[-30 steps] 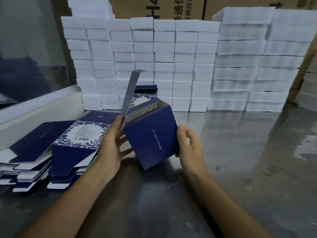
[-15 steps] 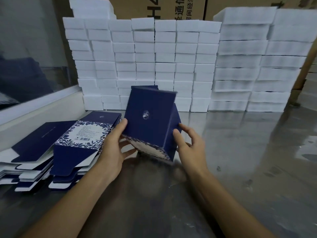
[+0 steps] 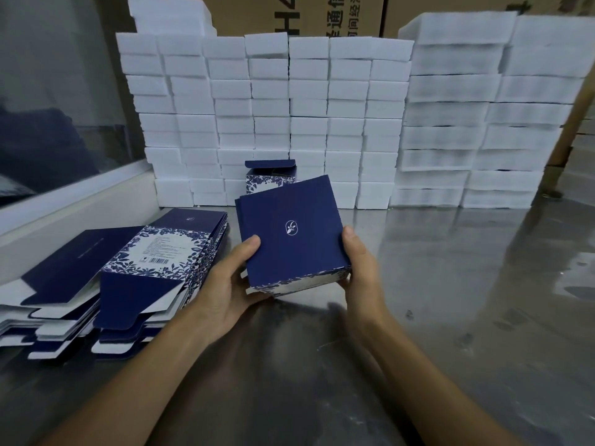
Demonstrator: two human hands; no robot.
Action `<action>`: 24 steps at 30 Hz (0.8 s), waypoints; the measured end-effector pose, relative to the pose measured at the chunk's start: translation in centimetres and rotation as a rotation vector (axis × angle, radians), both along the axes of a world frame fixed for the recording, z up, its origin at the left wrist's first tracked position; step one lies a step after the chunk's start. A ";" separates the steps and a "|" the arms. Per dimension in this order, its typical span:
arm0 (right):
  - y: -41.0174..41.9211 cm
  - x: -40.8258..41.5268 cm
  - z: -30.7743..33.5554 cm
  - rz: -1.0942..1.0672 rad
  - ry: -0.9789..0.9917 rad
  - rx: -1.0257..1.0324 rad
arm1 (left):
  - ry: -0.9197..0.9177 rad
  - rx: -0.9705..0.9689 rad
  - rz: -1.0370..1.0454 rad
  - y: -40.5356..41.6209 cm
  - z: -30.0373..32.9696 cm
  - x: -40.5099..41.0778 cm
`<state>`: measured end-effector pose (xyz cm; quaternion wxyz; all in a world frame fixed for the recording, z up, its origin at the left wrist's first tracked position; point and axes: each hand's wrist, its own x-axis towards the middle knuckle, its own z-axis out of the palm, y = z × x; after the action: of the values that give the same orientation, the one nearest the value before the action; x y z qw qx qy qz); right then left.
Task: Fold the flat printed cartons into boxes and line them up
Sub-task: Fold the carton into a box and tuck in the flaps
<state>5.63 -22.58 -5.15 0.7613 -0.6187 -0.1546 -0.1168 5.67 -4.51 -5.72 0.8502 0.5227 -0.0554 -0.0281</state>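
A folded navy box (image 3: 291, 233) with a small white emblem on its upper face is held above the steel table. My left hand (image 3: 225, 281) grips its left edge, thumb on top. My right hand (image 3: 360, 262) grips its right edge. A floral blue-and-white band shows along the box's near lower side. Behind it stands another folded box (image 3: 269, 175) with its lid flap up, against the white stacks. Flat printed cartons (image 3: 154, 262) lie in two piles at the left.
White foam blocks (image 3: 289, 107) are stacked in a wall along the back of the steel table (image 3: 450, 300). A white ledge (image 3: 80, 201) and a glass pane border the left. Brown shipping cartons (image 3: 322, 14) stand behind the foam.
The box had an open flap up and was tilted on a corner; the flap has been closed and the box turned so its emblem face points up toward me.
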 end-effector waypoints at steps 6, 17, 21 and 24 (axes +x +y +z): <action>-0.4 0.6 0.3 -0.255 0.129 0.110 | -0.020 0.020 -0.051 -1.5 -0.2 -0.4; 1.6 -0.3 -1.2 -0.175 0.027 -0.125 | -0.025 -0.022 0.035 -1.8 0.2 -0.8; 1.5 -0.2 -1.0 -0.167 0.064 -0.071 | -0.015 -0.007 -0.037 -1.6 0.2 -0.8; 1.5 0.0 -1.0 -0.064 0.069 0.052 | -0.061 -0.003 -0.044 -2.3 -0.2 -0.9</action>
<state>5.62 -21.05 -6.20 0.7778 -0.6071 -0.1052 -0.1238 4.79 -6.79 -5.95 0.8481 0.5207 -0.0931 -0.0307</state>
